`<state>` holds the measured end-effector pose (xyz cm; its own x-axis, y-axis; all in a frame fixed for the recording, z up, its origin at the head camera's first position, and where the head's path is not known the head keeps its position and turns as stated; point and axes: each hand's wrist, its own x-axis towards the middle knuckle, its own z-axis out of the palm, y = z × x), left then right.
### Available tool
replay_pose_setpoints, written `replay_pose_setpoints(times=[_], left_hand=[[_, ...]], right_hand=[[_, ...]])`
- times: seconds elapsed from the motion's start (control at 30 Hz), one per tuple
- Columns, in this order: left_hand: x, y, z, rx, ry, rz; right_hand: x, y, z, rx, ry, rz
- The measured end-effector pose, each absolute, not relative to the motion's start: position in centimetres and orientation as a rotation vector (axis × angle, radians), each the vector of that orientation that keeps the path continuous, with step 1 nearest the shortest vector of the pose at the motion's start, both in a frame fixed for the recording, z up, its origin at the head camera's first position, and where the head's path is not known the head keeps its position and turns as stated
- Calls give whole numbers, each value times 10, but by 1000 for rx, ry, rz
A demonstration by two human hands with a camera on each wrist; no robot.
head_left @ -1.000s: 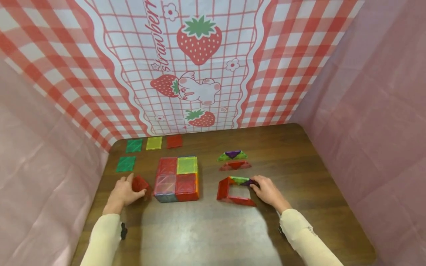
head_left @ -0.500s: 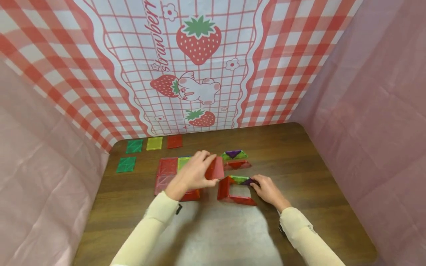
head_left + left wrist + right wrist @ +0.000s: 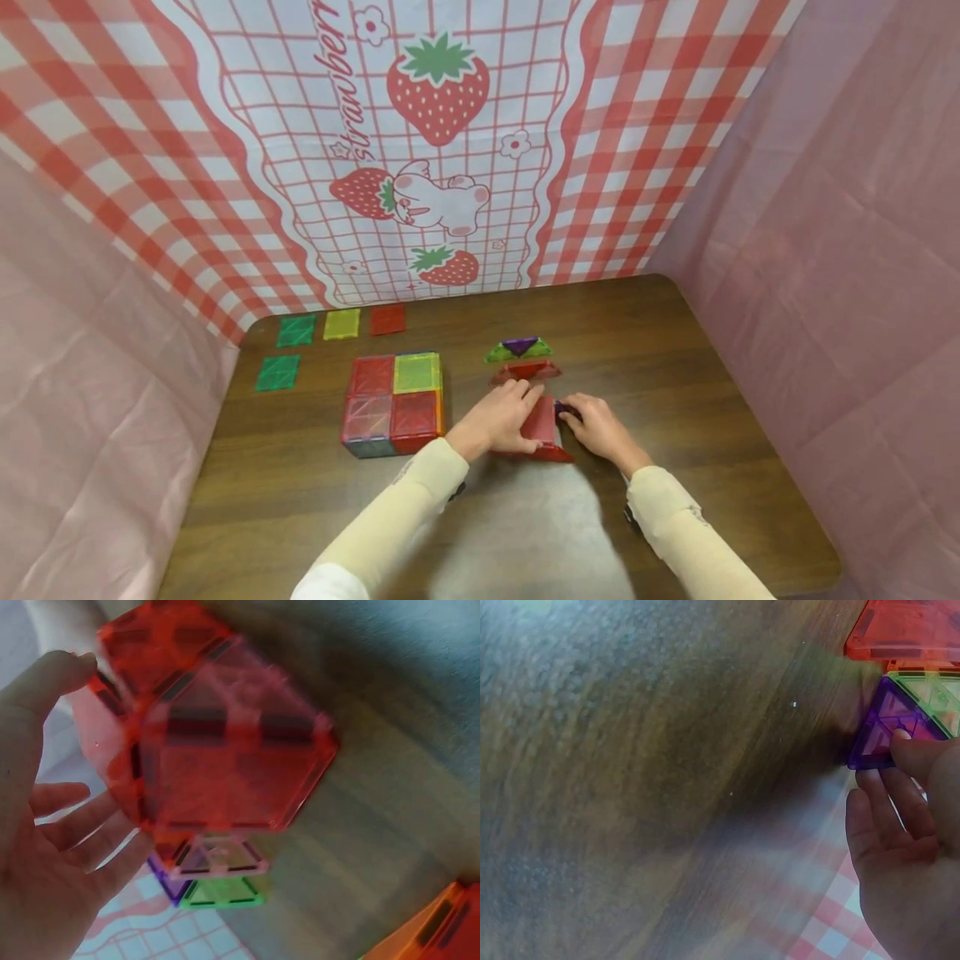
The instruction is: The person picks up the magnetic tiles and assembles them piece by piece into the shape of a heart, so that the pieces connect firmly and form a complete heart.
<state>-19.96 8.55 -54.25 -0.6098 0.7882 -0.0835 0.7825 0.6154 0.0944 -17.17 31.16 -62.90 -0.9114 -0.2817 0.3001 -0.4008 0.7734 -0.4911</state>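
Note:
My left hand (image 3: 497,422) grips a red square magnetic tile (image 3: 542,421) and holds it over a low structure of standing tiles. In the left wrist view, thumb and fingers lie on either side of a red tile (image 3: 109,754), beside joined red pieces (image 3: 225,776). My right hand (image 3: 598,427) pinches a purple triangle tile (image 3: 877,739) at the structure's right corner. That triangle adjoins a green tile (image 3: 934,690). A red front piece (image 3: 553,452) shows below the left hand, which hides most of the structure's left side.
A block of tiles (image 3: 393,404) with red and yellow tops stands to the left. Behind the hands are a red strip (image 3: 532,369) and a green and purple strip (image 3: 519,348). Green (image 3: 277,372), yellow (image 3: 342,323) and red (image 3: 387,319) squares lie at the back left.
My left hand has carried the red tile from the table's left side, past the block, rightward onto the structure. The right hand has stayed at the purple triangle.

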Motion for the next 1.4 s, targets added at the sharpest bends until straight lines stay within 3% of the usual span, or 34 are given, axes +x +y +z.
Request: replay_pose_setpoints(times=[0.63,0.77,0.9,1.0,1.2,1.3,1.4], left_hand=[[-199,81,-554,1233,2769,207],[-189,68,-537,1383,2941,317],[-197,27,-501,1434,3321,607],[-222,-29,-475,1157,3601,805],[-262,-158,-452,209,3614,764],[-275,-205,-458,-32,3394,633],[-285,-238,-472,-97,3170,512]], right_hand=[[-178,313,-620,476,-2834,877],[-176,313,-622,497,-2842,882],[-173,311,-624,484,-2836,889],[-173,310,-626,468,-2823,886],[-173,310,-630,493,-2816,879],[-172,311,-631,493,-2798,877],[-172,313,-632,493,-2793,861]])
